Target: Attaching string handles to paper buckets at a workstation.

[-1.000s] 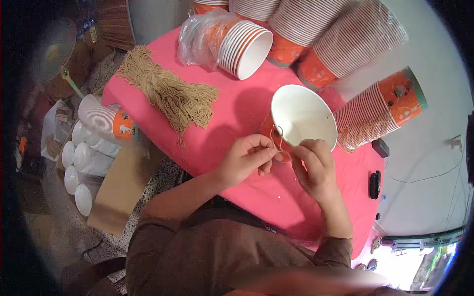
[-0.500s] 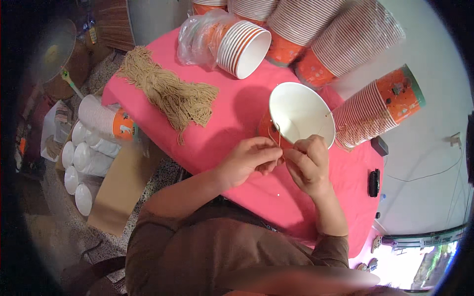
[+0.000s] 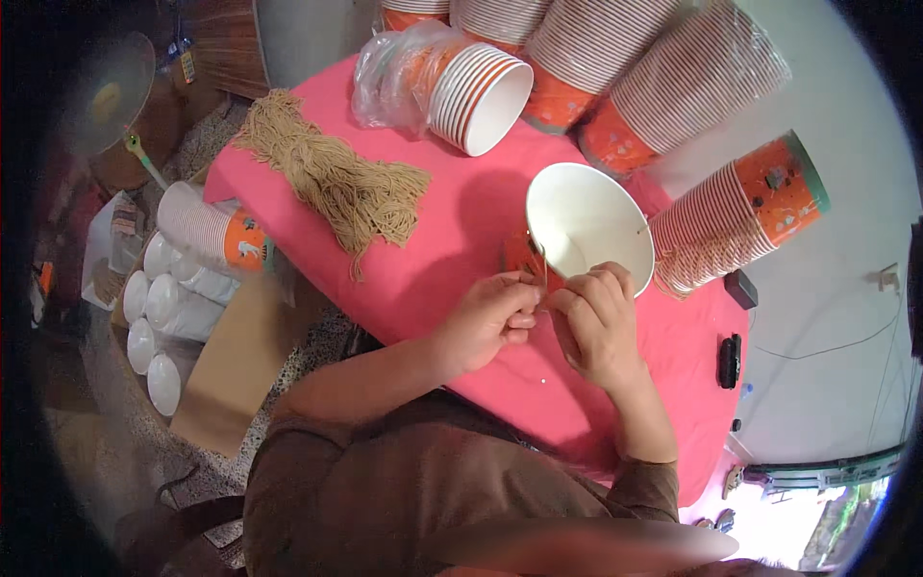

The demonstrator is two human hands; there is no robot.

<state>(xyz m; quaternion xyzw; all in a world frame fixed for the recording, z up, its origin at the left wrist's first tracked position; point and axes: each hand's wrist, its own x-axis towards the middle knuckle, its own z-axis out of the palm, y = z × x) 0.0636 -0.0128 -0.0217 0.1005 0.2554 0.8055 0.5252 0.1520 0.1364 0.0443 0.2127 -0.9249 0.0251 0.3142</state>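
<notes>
A large paper bucket (image 3: 577, 216), white inside and orange outside, stands tilted on the pink cloth in front of me. A thin tan cord (image 3: 544, 269) hangs over its near rim. My left hand (image 3: 495, 313) is closed, thumb and forefinger pinching the cord just below the rim. My right hand (image 3: 598, 313) is closed beside it, its fingertips at the cord and its knuckles close to the bucket's rim. The cord's ends are hidden between my fingers. A small bit of cord shows at a hole in the bucket's right side.
A bundle of tan cords (image 3: 336, 183) lies on the pink-covered table (image 3: 433, 260). Nested buckets (image 3: 490, 106) in plastic lie behind, with tall stacks (image 3: 601, 48) beyond. A corded stack (image 3: 745, 216) leans at right. A carton (image 3: 236, 365) of wrapped buckets stands at left.
My left hand has drawn slightly left and down, its fingers curling tighter. My right hand's fingers have shifted a little at the rim. The bucket has barely moved.
</notes>
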